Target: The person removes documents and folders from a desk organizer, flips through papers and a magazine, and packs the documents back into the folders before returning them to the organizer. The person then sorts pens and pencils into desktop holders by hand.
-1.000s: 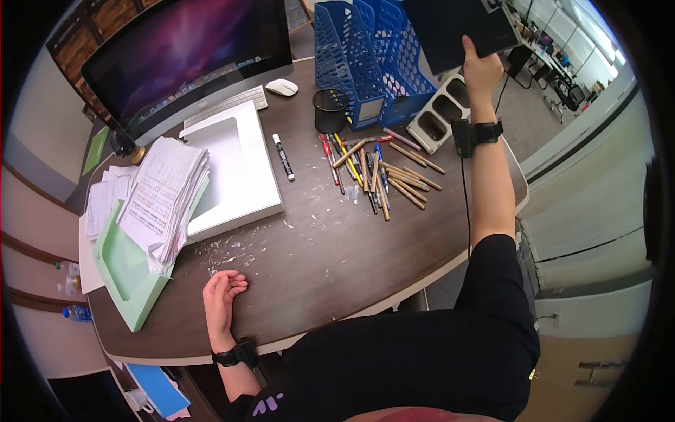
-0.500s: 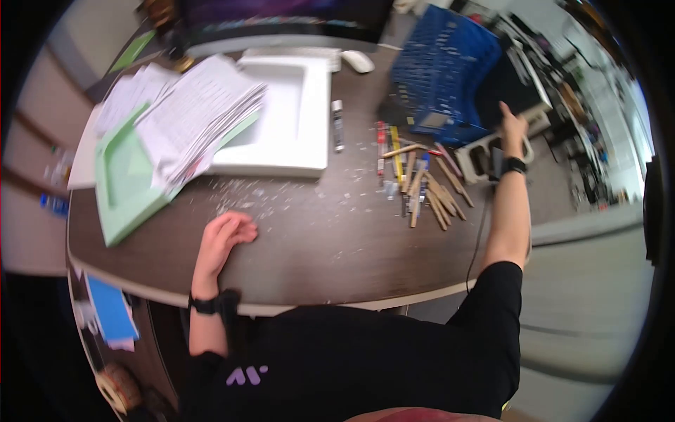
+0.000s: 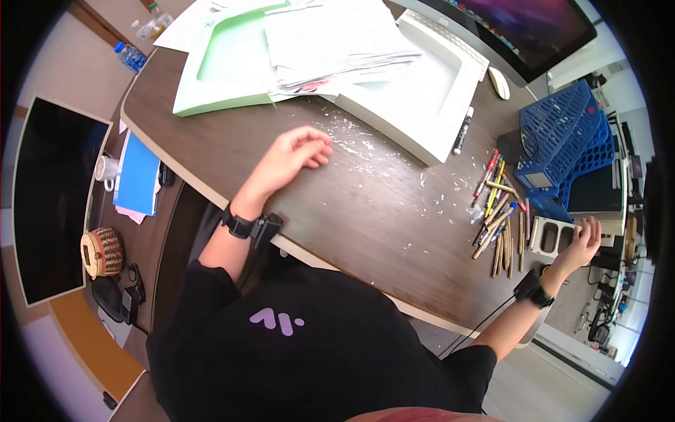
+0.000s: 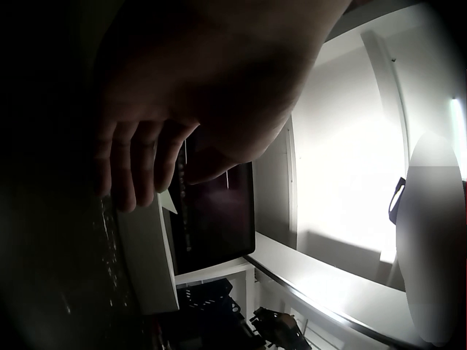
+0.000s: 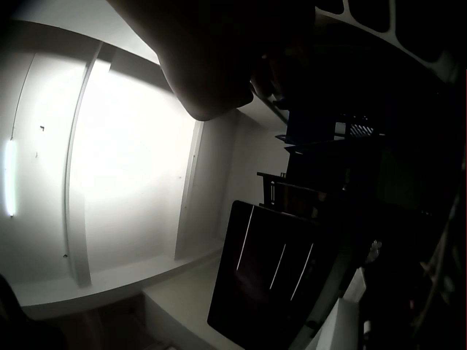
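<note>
My left hand [image 3: 295,151] hovers over the wood-grain desk [image 3: 365,225], its fingers loosely bent and holding nothing. In the left wrist view the same fingers [image 4: 135,164] hang down in shadow. My right hand [image 3: 582,246] is at the desk's right end, next to a beige tray with open compartments [image 3: 536,235], and holds nothing. Just beyond it, a flat black item [image 3: 598,188] stands beside the blue file rack [image 3: 559,137]. The right wrist view is very dark and shows only part of the hand [image 5: 204,87].
Several pencils and pens [image 3: 503,246] lie loose left of the tray. A black mesh cup [image 3: 517,144] touches the rack. A white box lid [image 3: 429,141], a green box [image 3: 225,98] and stacked papers [image 3: 337,42] fill the far side. White scraps [image 3: 365,151] litter the desk.
My right hand has set the flat black item down beside the blue rack and let go of it. The left hand stays empty over the desk. The head view has turned left.
</note>
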Demonstrator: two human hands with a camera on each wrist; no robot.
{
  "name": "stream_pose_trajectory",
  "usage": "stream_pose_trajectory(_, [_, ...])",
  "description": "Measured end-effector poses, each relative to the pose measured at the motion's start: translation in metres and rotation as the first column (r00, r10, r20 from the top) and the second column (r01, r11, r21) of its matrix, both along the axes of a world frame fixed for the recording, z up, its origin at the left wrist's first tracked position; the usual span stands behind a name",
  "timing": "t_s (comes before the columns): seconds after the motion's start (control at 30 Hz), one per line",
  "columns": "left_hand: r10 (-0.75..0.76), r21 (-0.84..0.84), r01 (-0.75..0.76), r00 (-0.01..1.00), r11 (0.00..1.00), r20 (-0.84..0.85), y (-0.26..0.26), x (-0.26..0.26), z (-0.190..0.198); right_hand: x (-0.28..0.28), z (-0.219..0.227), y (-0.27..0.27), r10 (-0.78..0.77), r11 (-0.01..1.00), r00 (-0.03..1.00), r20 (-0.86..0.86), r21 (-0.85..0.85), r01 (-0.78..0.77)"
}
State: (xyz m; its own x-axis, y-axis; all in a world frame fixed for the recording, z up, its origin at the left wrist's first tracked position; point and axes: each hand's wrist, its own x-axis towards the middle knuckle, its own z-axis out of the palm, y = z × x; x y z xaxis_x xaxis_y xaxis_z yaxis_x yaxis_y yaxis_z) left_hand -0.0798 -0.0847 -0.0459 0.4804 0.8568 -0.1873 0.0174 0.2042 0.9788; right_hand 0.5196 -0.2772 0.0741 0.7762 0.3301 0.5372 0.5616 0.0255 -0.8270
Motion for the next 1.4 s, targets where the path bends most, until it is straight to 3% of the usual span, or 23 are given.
stream_pose_trajectory(0.1, [0.100,0.088,-0.100,0.995,0.991,-0.001,0.020,-0.021,0.020,-0.064,-0.023,0.003,0.263,0.952,0.965,-0.009,-0.162,-0.261])
stream_pose_trajectory(0.13, [0.132,0.116,-0.128,0.991,0.985,-0.023,0.027,-0.025,0.027,-0.080,-0.028,0.007,0.402,0.879,0.914,-0.061,-0.253,-0.403])
stream_pose_trajectory(0.23, [0.253,0.251,-0.224,0.963,0.942,-0.094,0.060,-0.036,0.039,-0.153,-0.034,0.033,0.565,0.693,0.798,-0.208,-0.405,-0.596])
stream_pose_trajectory(0.33, [0.356,0.326,-0.308,0.929,0.894,-0.099,0.105,-0.048,0.037,-0.204,-0.046,0.069,0.684,0.564,0.642,-0.348,-0.306,-0.767])
stream_pose_trajectory(0.43, [0.423,0.305,-0.375,0.900,0.875,-0.108,0.146,-0.057,0.028,-0.252,-0.047,0.114,0.753,0.530,0.600,-0.271,-0.291,-0.797])
stream_pose_trajectory(0.5, [0.438,0.239,-0.406,0.894,0.882,-0.095,0.163,-0.061,0.019,-0.271,-0.061,0.152,0.815,0.478,0.508,-0.277,-0.173,-0.861])
stream_pose_trajectory(0.6, [0.403,0.094,-0.396,0.911,0.914,-0.088,0.187,-0.066,0.003,-0.290,-0.070,0.213,0.735,0.473,0.507,-0.450,-0.196,-0.859])
stream_pose_trajectory(0.63, [0.366,0.016,-0.366,0.926,0.930,-0.090,0.193,-0.067,0.001,-0.293,-0.079,0.237,0.707,0.538,0.586,-0.396,-0.237,-0.809])
stream_pose_trajectory(0.67, [0.362,0.019,-0.362,0.928,0.932,-0.089,0.195,-0.066,0.002,-0.297,-0.083,0.259,0.706,0.542,0.589,-0.394,-0.235,-0.807])
stream_pose_trajectory(0.73, [0.338,0.005,-0.340,0.933,0.940,-0.127,0.196,-0.067,0.006,-0.302,-0.086,0.298,0.500,0.648,0.613,-0.612,-0.206,-0.733])
stream_pose_trajectory(0.77, [0.339,0.004,-0.341,0.932,0.940,-0.126,0.194,-0.065,0.008,-0.301,-0.087,0.312,0.500,0.647,0.614,-0.611,-0.207,-0.734])
stream_pose_trajectory(0.83, [0.356,-0.001,-0.362,0.918,0.932,-0.174,0.192,-0.063,0.013,-0.301,-0.088,0.334,0.476,0.545,0.249,-0.843,0.060,-0.836])
stream_pose_trajectory(0.97, [0.353,-0.038,-0.364,0.920,0.931,-0.168,0.202,-0.074,0.001,-0.313,-0.078,0.349,0.583,0.414,0.280,-0.763,-0.018,-0.910])
stream_pose_trajectory(1.03, [0.407,-0.248,-0.374,0.908,0.894,0.099,0.209,-0.089,-0.012,-0.333,-0.057,0.341,0.447,0.658,0.724,-0.526,-0.355,-0.664])
stream_pose_trajectory(1.07, [0.422,-0.268,-0.382,0.900,0.885,0.108,0.210,-0.091,-0.018,-0.330,-0.062,0.349,0.450,0.643,0.727,-0.519,-0.376,-0.667])
stream_pose_trajectory(1.13, [0.414,-0.315,-0.349,0.895,0.883,0.168,0.211,-0.098,-0.015,-0.322,-0.071,0.363,0.646,0.579,0.630,-0.432,-0.261,-0.773])
stream_pose_trajectory(1.4, [0.423,-0.300,-0.357,0.885,0.885,0.194,0.206,-0.097,-0.018,-0.332,-0.068,0.362,0.732,0.552,0.646,-0.215,-0.369,-0.748])
